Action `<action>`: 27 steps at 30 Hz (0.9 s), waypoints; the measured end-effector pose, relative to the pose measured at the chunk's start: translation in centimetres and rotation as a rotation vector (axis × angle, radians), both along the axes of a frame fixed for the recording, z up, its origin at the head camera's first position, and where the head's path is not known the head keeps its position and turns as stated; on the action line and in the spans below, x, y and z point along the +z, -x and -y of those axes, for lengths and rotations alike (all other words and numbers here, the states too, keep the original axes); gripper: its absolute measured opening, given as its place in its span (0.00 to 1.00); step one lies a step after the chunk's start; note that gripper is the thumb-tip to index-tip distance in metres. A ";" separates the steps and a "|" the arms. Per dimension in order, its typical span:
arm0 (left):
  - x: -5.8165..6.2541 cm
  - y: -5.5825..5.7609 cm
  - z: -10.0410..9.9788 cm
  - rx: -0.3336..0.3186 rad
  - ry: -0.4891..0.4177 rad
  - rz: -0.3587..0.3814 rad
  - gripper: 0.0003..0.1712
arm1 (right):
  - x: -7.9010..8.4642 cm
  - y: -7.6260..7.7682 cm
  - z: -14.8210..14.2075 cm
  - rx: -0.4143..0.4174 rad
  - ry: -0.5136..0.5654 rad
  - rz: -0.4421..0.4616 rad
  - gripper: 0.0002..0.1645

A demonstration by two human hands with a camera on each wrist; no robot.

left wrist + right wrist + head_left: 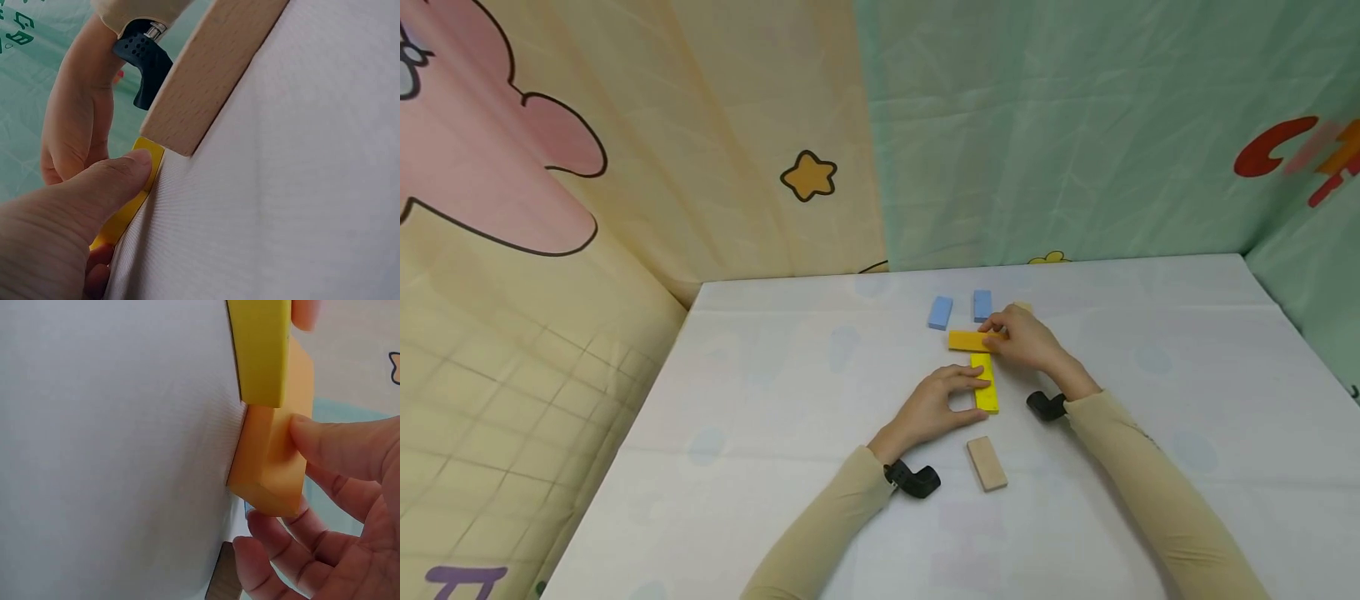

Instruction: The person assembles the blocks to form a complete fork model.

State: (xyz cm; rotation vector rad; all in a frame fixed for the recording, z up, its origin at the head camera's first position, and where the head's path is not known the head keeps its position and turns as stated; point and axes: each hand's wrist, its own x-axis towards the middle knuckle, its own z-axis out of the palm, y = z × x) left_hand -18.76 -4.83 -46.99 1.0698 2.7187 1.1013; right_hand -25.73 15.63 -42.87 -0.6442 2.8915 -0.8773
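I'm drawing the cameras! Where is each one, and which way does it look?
Head: worn there, facing forward and down at the table; left fingers, right fingers, sleeves show.
Left wrist: worn there, facing the yellow block; left fingers, right arm show.
Right wrist: worn there, facing the orange block; right fingers show.
Both wrist views share the yellow block.

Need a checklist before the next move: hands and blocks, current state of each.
1. Right hand grips orange block: ok, thumb and fingers at one end.
2. Left hand on yellow block: ok, thumb at the near end, fingers farther along.
3. Yellow block flush against the orange one: cannot tell; they look to meet, but a thin gap could hide.
4. Near wooden block clear of both hands: ok.
5. Left blue block and right blue block apart: ok.
6. Far wooden block fully visible: not ok, mostly hidden behind the right hand.
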 end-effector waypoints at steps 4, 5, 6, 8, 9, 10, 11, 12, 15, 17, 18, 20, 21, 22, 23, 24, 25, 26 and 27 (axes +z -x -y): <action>-0.1 0.1 0.0 -0.003 -0.003 -0.002 0.26 | 0.1 0.0 0.2 -0.029 -0.045 -0.002 0.10; -0.1 0.1 0.0 -0.005 -0.004 -0.001 0.26 | 0.1 0.0 0.2 -0.032 -0.051 -0.002 0.10; -0.1 0.1 0.0 -0.006 -0.005 0.000 0.26 | 0.1 0.0 0.2 -0.032 -0.053 -0.002 0.10; -0.1 0.1 -0.1 -0.006 -0.006 0.002 0.26 | 0.1 0.1 0.2 -0.021 -0.053 -0.002 0.11; -0.1 0.1 -0.1 -0.005 -0.005 0.002 0.26 | 0.1 0.0 0.1 -0.016 -0.052 0.003 0.12; -0.1 0.1 0.0 -0.004 -0.002 0.001 0.26 | 0.1 0.0 0.1 -0.009 -0.050 0.006 0.13; -0.1 0.1 0.0 -0.003 -0.001 0.001 0.26 | 0.1 -0.1 0.0 0.001 -0.053 0.006 0.14; -0.1 0.1 0.0 -0.002 0.001 0.001 0.26 | 0.1 -0.1 0.0 0.015 -0.058 0.002 0.15; -0.1 0.0 0.0 -0.001 0.007 0.003 0.26 | 0.2 -0.5 -0.2 0.041 -0.089 -0.009 0.20; 0.0 0.0 0.0 0.000 0.008 0.008 0.26 | 0.2 -0.6 -0.3 0.062 -0.109 -0.026 0.21; 0.0 0.0 0.0 0.000 0.010 0.009 0.27 | 0.2 -0.7 -0.3 0.072 -0.117 -0.035 0.21; 0.0 0.0 0.0 0.000 0.011 0.011 0.27 | 0.3 -0.8 -0.3 0.081 -0.128 -0.046 0.21; 0.1 0.0 0.0 0.000 0.013 0.011 0.27 | 0.3 -0.8 -0.3 0.088 -0.129 -0.053 0.21; 0.1 0.0 0.0 -0.002 0.012 0.011 0.26 | 0.3 -0.8 -0.4 0.093 -0.131 -0.058 0.21; 0.1 0.0 0.0 -0.004 0.010 0.009 0.26 | 0.3 -0.9 -0.4 0.097 -0.130 -0.064 0.20; 0.2 0.0 0.0 -0.006 0.009 0.008 0.26 | 0.3 -1.0 -0.4 0.100 -0.130 -0.069 0.20; 0.2 0.0 0.0 -0.007 0.008 0.007 0.26 | 0.3 -1.0 -0.5 0.100 -0.129 -0.071 0.20; 0.2 0.0 0.0 -0.008 0.007 0.006 0.26 | 0.3 -1.1 -0.5 0.102 -0.128 -0.073 0.20; 0.2 0.0 0.0 -0.009 0.005 0.006 0.26 | 0.3 -1.1 -0.5 0.101 -0.127 -0.073 0.20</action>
